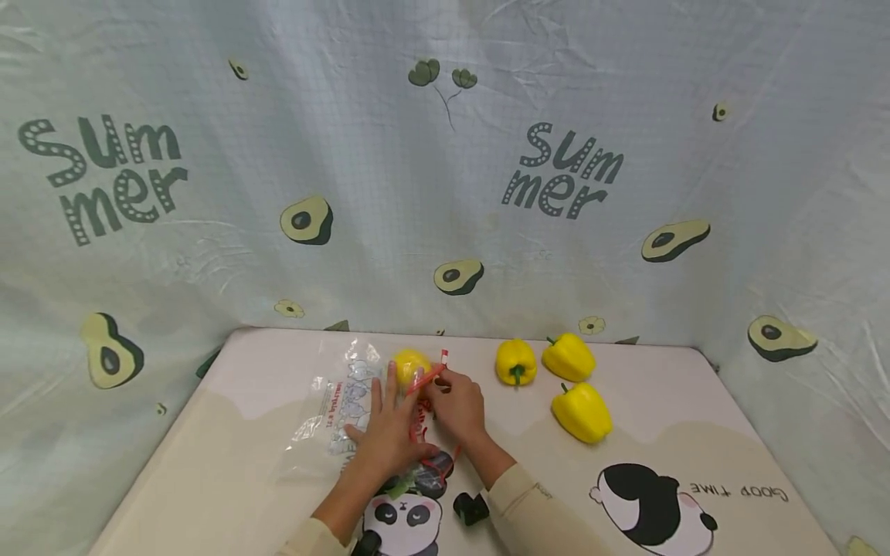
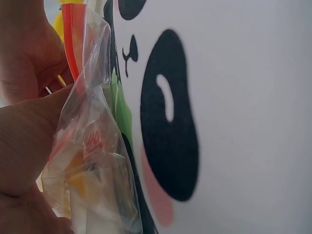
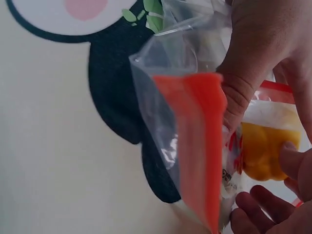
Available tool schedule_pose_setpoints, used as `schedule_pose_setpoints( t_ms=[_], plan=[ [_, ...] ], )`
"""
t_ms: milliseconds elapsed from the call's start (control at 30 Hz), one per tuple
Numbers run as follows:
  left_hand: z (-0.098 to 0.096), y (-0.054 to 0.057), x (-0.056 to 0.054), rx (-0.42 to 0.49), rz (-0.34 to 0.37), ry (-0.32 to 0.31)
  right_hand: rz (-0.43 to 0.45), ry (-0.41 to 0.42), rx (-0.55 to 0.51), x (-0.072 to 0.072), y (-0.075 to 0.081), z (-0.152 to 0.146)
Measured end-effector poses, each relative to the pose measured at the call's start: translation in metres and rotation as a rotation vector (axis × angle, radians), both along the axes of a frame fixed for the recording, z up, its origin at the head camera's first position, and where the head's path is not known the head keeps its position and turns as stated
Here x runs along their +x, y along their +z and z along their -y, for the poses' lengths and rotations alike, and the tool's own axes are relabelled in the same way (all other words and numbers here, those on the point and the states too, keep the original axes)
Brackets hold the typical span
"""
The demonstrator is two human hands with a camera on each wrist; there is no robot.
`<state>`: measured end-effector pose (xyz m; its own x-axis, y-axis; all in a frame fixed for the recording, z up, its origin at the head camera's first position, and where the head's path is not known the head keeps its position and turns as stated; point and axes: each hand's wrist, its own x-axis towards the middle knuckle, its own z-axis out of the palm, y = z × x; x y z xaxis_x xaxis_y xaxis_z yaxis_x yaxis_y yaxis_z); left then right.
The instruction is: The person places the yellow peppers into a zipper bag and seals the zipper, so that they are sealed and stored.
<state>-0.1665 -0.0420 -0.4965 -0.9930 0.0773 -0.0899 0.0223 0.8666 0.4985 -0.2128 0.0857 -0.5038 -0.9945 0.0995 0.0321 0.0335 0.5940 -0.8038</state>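
A clear zip bag (image 1: pixel 344 417) with red edging lies in front of the person. At its mouth a yellow bell pepper (image 1: pixel 410 364) shows, partly through plastic in the right wrist view. My left hand (image 1: pixel 385 440) spreads its straight fingers over the bag, with the thumb (image 3: pixel 236 100) against the near side of the mouth. Beside the pepper, my right hand (image 1: pixel 459 401) has curled fingers and pinches the red edge (image 1: pixel 427 377) at the bag's far side. The near red edge (image 3: pixel 204 126) stands up, slightly bent.
Right of the hands are a yellow bell pepper (image 1: pixel 516 363), a second pepper (image 1: pixel 570 357) behind it and a third pepper (image 1: pixel 582 413) nearer. The pale table (image 1: pixel 229 417) carries printed pandas, and a patterned curtain (image 1: pixel 389 177) hangs behind it. Black wrist mounts (image 1: pixel 471 510) sit under the forearms.
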Motion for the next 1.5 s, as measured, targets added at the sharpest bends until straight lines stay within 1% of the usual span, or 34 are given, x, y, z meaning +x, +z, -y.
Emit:
schedule_pose_setpoints(
  t_ms=[100, 167, 267, 333, 467, 567, 733, 800, 867, 1000, 1133, 1267, 1500],
  plan=[
    [0.001, 0.0, -0.002, -0.005, -0.008, 0.0, 0.006, 0.024, 0.014, 0.0, 0.001, 0.001],
    [0.002, -0.001, -0.003, -0.006, -0.01, 0.004, 0.015, 0.024, -0.012, 0.001, 0.001, 0.002],
    [0.002, 0.0, -0.003, 0.0, -0.003, 0.01, 0.008, -0.001, -0.063, 0.003, 0.002, 0.004],
    [0.001, 0.0, -0.004, 0.004, 0.0, 0.008, -0.002, -0.025, -0.076, 0.004, 0.002, 0.005],
    [-0.001, 0.002, -0.003, -0.003, -0.004, -0.003, -0.008, -0.051, -0.042, 0.004, 0.003, 0.007],
    [-0.003, 0.003, -0.002, -0.011, -0.011, -0.01, 0.001, -0.03, -0.004, 0.004, 0.003, 0.008],
    [-0.005, 0.003, -0.004, -0.001, -0.009, -0.013, 0.005, 0.049, 0.042, 0.002, 0.003, 0.004],
    [-0.006, 0.003, -0.005, 0.007, -0.002, -0.01, -0.011, 0.065, 0.02, 0.002, 0.004, 0.001],
    [-0.006, 0.003, -0.007, 0.016, 0.003, -0.005, -0.029, 0.061, -0.02, 0.004, 0.004, -0.002],
    [-0.005, 0.003, -0.009, 0.011, 0.014, 0.003, -0.073, 0.014, -0.124, 0.007, 0.008, -0.009],
    [-0.005, 0.005, -0.011, 0.0, 0.022, 0.011, -0.085, -0.019, -0.19, 0.01, 0.014, -0.02],
    [-0.006, 0.005, -0.011, -0.002, 0.025, 0.009, -0.077, -0.032, -0.212, 0.013, 0.019, -0.033],
    [-0.007, 0.006, -0.012, 0.012, 0.029, 0.009, -0.073, -0.037, -0.196, 0.018, 0.028, -0.058]
  ],
)
